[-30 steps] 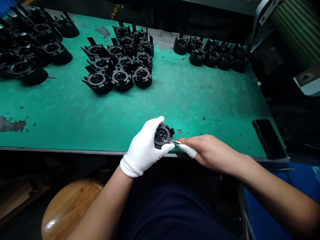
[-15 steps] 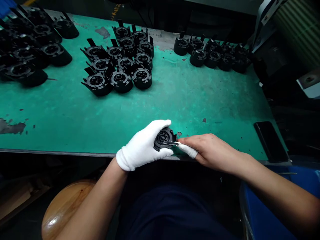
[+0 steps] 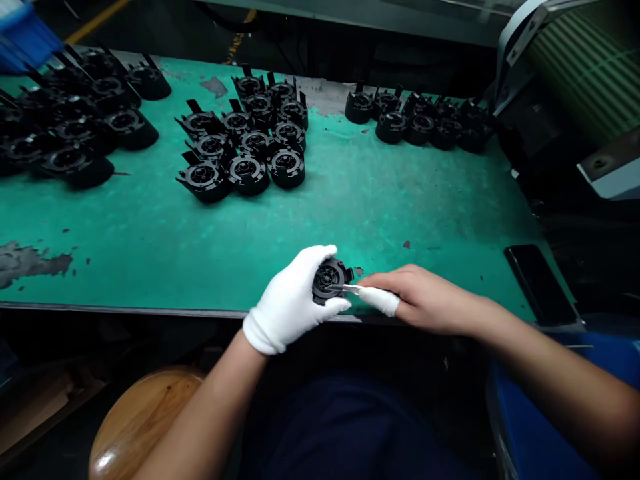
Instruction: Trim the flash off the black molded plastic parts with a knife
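A round wooden stool (image 3: pixel 135 420) sits nearest, lower left. At the near edge of the worn green table (image 3: pixel 150 233), the white-gloved left hand (image 3: pixel 293 300) is closed around a small round black plastic part (image 3: pixel 329 279). The bare right hand (image 3: pixel 425 300) pinches a thin metal tool (image 3: pixel 349 289) — possibly a blade — with its tip touching the part. Farther back stand clusters of similar black parts (image 3: pixel 245 143).
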`<state>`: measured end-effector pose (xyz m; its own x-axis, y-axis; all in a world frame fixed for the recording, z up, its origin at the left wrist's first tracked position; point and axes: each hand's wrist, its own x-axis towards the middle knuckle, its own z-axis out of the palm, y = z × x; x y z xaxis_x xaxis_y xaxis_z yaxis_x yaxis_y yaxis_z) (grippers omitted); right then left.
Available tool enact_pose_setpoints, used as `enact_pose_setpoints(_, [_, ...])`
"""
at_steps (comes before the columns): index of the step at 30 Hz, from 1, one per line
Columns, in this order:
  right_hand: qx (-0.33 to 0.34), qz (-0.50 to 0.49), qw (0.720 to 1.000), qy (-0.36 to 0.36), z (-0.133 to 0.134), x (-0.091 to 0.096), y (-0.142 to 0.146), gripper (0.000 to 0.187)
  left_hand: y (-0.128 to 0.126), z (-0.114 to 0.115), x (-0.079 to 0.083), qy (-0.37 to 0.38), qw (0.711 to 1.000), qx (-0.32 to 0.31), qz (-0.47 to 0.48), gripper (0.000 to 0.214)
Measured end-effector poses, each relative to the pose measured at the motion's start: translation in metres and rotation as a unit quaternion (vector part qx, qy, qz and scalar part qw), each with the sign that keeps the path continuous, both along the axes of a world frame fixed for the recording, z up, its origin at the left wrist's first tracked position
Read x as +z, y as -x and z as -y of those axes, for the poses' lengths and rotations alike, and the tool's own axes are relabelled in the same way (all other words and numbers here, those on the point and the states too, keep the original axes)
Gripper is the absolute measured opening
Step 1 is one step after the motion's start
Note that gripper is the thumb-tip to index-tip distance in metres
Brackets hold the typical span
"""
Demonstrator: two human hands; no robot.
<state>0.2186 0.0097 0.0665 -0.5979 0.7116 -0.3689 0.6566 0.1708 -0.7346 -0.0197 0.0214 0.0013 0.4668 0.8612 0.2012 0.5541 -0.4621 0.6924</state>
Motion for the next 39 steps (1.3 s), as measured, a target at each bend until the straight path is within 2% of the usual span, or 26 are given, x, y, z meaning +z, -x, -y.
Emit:
enact_pose_setpoints(2, [-0.140,-0.090,0.982,0.087,0.025,-0.015,0.008,0.023,-0.008,0.016,-0.009,-0.042,0.993,0.109,0.010,0.087])
enact_pose_setpoints(4, [-0.248,-0.172,0.928,0.218,0.055,-0.030,0.022,0.022,-0.014,0.030,-0.017,-0.070,0.982,0.174,0.009,0.095])
enact_pose_setpoints(5, [-0.281,-0.209,0.892,0.284,0.068,-0.037,0.031,0.021,-0.015,0.034,-0.020,-0.075,0.980,0.183,0.005,0.097])
enact_pose_setpoints(7, [-0.322,-0.266,0.834,0.360,0.087,-0.045,0.048,0.018,-0.016,0.038,-0.023,-0.075,0.980,0.186,0.000,0.097])
enact_pose_setpoints(9, [-0.343,-0.301,0.809,0.370,0.096,-0.048,0.060,0.018,-0.016,0.037,-0.022,-0.075,0.981,0.181,-0.004,0.095])
enact_pose_setpoints(14, [-0.346,-0.343,0.795,0.362,0.098,-0.039,0.063,0.018,-0.020,0.036,-0.019,-0.085,0.978,0.193,-0.014,0.094])
enact_pose_setpoints(18, [-0.221,-0.365,0.862,0.273,0.102,-0.022,0.069,0.013,-0.023,0.037,-0.022,-0.104,0.974,0.196,-0.036,0.096])
enact_pose_setpoints(19, [-0.210,-0.373,0.859,0.281,0.103,-0.020,0.073,0.015,-0.024,0.037,-0.023,-0.106,0.973,0.200,-0.036,0.098])
enact_pose_setpoints(20, [-0.226,-0.385,0.837,0.317,0.104,-0.020,0.078,0.017,-0.023,0.038,-0.024,-0.103,0.973,0.206,-0.030,0.101])
enact_pose_setpoints(21, [-0.263,-0.398,0.797,0.369,0.105,-0.021,0.082,0.018,-0.023,0.038,-0.026,-0.098,0.972,0.214,-0.021,0.105])
enact_pose_setpoints(23, [-0.351,-0.422,0.696,0.464,0.106,-0.029,0.089,0.019,-0.022,0.040,-0.029,-0.085,0.969,0.231,0.001,0.112])
enact_pose_setpoints(24, [-0.382,-0.430,0.656,0.489,0.107,-0.033,0.092,0.017,-0.022,0.041,-0.031,-0.081,0.968,0.237,0.008,0.114])
enact_pose_setpoints(25, [-0.406,-0.436,0.631,0.498,0.108,-0.038,0.095,0.016,-0.022,0.042,-0.033,-0.083,0.967,0.243,0.012,0.115])
enact_pose_setpoints(28, [-0.439,-0.463,0.592,0.493,0.113,-0.044,0.103,0.018,-0.023,0.044,-0.034,-0.115,0.960,0.254,0.004,0.109])
enact_pose_setpoints(32, [-0.437,-0.528,0.561,0.463,0.121,-0.036,0.109,0.024,-0.029,0.044,-0.032,-0.160,0.951,0.263,-0.015,0.091])
enact_pose_setpoints(34, [-0.403,-0.594,0.560,0.414,0.119,-0.026,0.101,0.032,-0.033,0.045,-0.031,-0.171,0.950,0.261,-0.023,0.083])
enact_pose_setpoints(36, [-0.398,-0.646,0.562,0.329,0.109,-0.015,0.086,0.038,-0.034,0.045,-0.027,-0.163,0.951,0.262,-0.026,0.080])
enact_pose_setpoints(38, [-0.458,-0.635,0.575,0.237,0.096,-0.007,0.066,0.034,-0.028,0.042,-0.020,-0.122,0.960,0.251,-0.019,0.079])
enact_pose_setpoints(39, [-0.484,-0.609,0.594,0.206,0.090,-0.005,0.056,0.032,-0.021,0.039,-0.015,-0.087,0.970,0.226,-0.016,0.080])
